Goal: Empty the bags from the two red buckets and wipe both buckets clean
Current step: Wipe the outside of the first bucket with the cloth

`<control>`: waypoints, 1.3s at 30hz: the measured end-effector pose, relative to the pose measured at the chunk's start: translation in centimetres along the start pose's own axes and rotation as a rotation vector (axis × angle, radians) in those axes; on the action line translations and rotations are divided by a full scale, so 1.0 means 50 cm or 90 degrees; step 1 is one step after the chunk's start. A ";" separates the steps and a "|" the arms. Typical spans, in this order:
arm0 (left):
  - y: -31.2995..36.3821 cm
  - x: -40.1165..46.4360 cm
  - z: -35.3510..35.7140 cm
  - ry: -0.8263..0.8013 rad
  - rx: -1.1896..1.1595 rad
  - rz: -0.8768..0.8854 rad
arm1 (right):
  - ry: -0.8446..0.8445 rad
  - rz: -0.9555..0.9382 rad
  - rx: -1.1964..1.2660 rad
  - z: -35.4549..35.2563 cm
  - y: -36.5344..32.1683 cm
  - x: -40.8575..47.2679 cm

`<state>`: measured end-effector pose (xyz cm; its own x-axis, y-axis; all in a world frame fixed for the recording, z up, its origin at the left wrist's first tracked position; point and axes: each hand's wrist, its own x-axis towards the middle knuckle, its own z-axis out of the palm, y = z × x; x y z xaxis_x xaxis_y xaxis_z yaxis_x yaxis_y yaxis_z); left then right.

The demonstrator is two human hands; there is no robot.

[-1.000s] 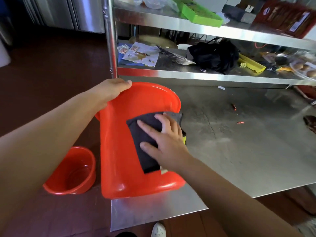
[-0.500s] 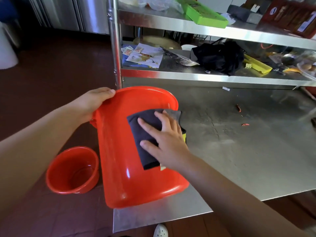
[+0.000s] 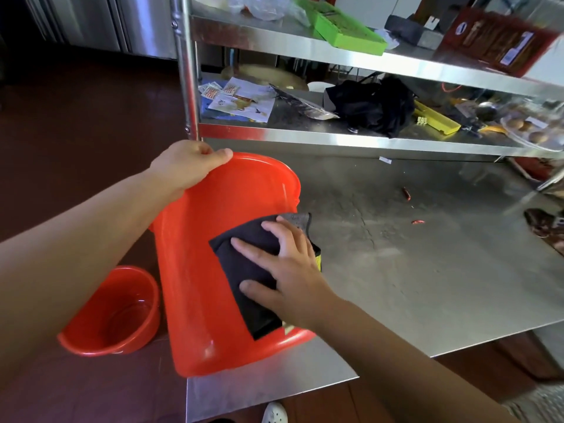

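**Cloth pressed flat on a tipped red bucket**

The right hand (image 3: 293,270) lies spread on a dark cloth (image 3: 244,270), fingers straight and splayed, pressing it against the outer wall of the big bucket (image 3: 195,288). The thumb points back toward the person; the fingertips reach toward the cloth's far edge. A strip of yellow shows just under the palm, at the cloth's right edge.

The left hand (image 3: 189,166) grips the bucket's rim at the far left, the thumb hooked over the lip and the other fingers curled round the outside. So held, the bucket is tipped on its side with its mouth facing away from the person, and its lower wall rests on the near left corner of a steel table (image 3: 427,270).

Left of the grip and below it, a second bucket (image 3: 110,315) stands on the dark floor (image 3: 76,132), mouth up, apart from the big one. I cannot tell what, if anything, lies at its bottom.

Right of the cloth, well apart, two small red scraps (image 3: 406,193) lie on the tabletop. Beyond the bucket, a steel shelf (image 3: 335,141) carries papers (image 3: 241,99), a black bag (image 3: 372,105) and a yellow tray (image 3: 439,120); the shelf above holds a green tray (image 3: 345,29). A white shoe (image 3: 274,413) shows below the table's near edge.
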<state>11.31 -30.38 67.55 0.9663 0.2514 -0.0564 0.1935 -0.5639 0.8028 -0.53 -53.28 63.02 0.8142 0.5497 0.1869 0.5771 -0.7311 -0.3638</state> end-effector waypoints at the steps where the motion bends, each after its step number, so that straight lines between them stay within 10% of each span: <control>1: -0.005 0.000 0.002 0.003 -0.044 -0.006 | 0.005 0.002 -0.012 -0.006 0.010 0.020; 13: -0.056 -0.056 0.025 -0.056 -0.351 -0.108 | 0.001 0.312 0.118 -0.056 0.127 0.228; 24: -0.030 -0.061 -0.043 -0.166 -0.246 -0.052 | -0.013 -0.046 -0.344 0.075 -0.144 0.100; 39: -0.061 -0.037 -0.013 -0.093 -0.160 0.028 | 0.001 -0.002 -0.253 0.010 -0.053 0.177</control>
<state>8.85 -28.64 65.60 0.9905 0.1053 -0.0879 0.1199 -0.3541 0.9275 5.11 -46.26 65.18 0.8126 0.5514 0.1891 0.5585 -0.8293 0.0183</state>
